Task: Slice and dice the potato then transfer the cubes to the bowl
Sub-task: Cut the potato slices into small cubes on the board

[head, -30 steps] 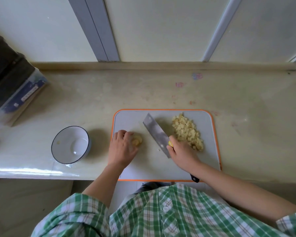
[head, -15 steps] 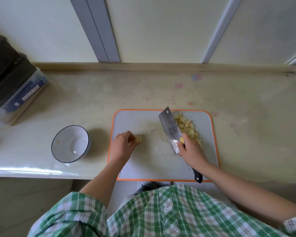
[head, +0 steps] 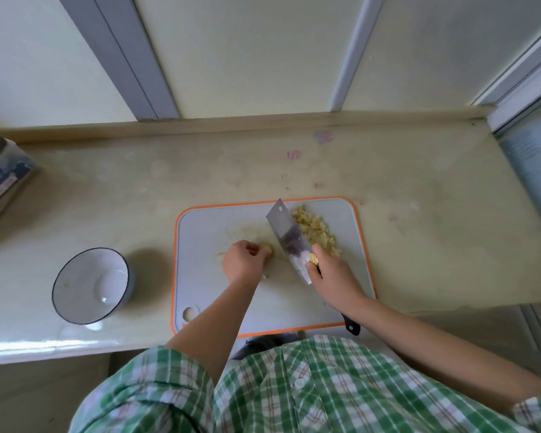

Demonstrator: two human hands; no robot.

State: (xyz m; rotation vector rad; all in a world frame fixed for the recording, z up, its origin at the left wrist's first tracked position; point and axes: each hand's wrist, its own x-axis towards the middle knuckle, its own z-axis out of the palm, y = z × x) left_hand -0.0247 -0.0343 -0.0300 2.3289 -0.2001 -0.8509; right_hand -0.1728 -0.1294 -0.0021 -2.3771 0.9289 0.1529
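A home kitchen, at the counter.
A pale counter (head: pixel 419 245) holds a gray cutting board (head: pixel 206 232) under the hands. The right hand (head: pixel 331 273) grips a big knife (head: pixel 286 232), with a pile of potato cubes (head: pixel 313 229) just past it. The left hand (head: pixel 241 264) holds a potato piece (head: pixel 266 250). 1 white bowl (head: pixel 75 276) sits to its left.

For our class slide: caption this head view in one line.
Right hand holds cleaver beside diced potato; left hand grips potato piece on cutting board, bowl nearby.
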